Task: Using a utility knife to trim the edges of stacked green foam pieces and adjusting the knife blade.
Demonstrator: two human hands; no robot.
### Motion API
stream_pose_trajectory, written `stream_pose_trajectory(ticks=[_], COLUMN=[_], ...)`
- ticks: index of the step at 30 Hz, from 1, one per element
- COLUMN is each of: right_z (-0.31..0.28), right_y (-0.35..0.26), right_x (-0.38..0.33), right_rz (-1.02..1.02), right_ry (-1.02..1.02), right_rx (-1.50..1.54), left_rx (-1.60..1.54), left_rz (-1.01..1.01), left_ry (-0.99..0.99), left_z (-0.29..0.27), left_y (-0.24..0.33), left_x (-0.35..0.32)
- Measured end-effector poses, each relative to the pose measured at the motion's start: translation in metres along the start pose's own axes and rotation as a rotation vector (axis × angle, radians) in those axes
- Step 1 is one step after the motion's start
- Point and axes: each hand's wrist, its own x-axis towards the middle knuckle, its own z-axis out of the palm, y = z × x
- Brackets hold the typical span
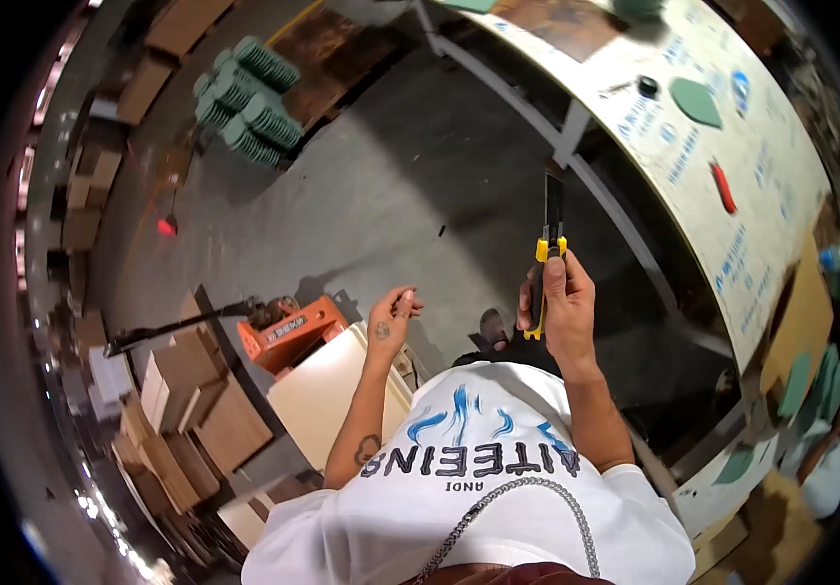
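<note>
In my right hand (568, 304) is a yellow and black utility knife (539, 283), held upright with its long dark blade (554, 200) pointing away from me. My fingers wrap round its handle, thumb on top. To the left, apart from the knife, my left hand (392, 317) is raised with the fingers curled in and the thumb against them. Whether anything small sits in that pinch is hidden. Beyond the hands, a small dark piece (441, 231) lies on the grey floor.
A white-topped table (678, 171) curves along the right, with a red-handled tool (723, 186), a green flat piece (696, 101) and a dark roll (647, 87) on it. Green stacks (249, 97) stand far left. An orange pallet jack (288, 334) and cardboard boxes (186, 380) are at left.
</note>
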Motion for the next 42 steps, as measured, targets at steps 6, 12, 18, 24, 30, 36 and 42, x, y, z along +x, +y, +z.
stream_pose_trajectory(ticks=[6,12,18,24,30,36,42], right_z=[0.044,0.015,-0.024,0.017,0.036,0.056,0.111], right_y=[0.049,0.172,0.199,0.14,0.132,0.137,0.157], right_x=[0.115,0.263,0.431,0.554,0.609,0.694,0.783], right_rz=[0.34,0.522,0.656,0.471,0.231,-0.155,-0.371], right_ry=[-0.058,0.108,0.291,0.507,0.727,1.134,1.473], right_rx=[0.117,-0.127,-0.336,-0.117,0.173,0.267,0.631], left_rx=[0.01,0.576,0.621,0.553,0.433,0.791,0.83], left_rz=[-0.142,-0.194,-0.2,-0.021,0.415,1.205,1.529], left_ry=[-0.067,-0.377,-0.158,-0.18,-0.577,-0.704,-1.266], left_z=[-0.022,-0.068,-0.155,-0.162,-0.065,0.112,0.208], left_y=[-0.034,0.033,0.091,0.155,0.239,0.3,0.311], left_x=[0.058,0.19,0.345,0.516,0.709,0.901,0.983])
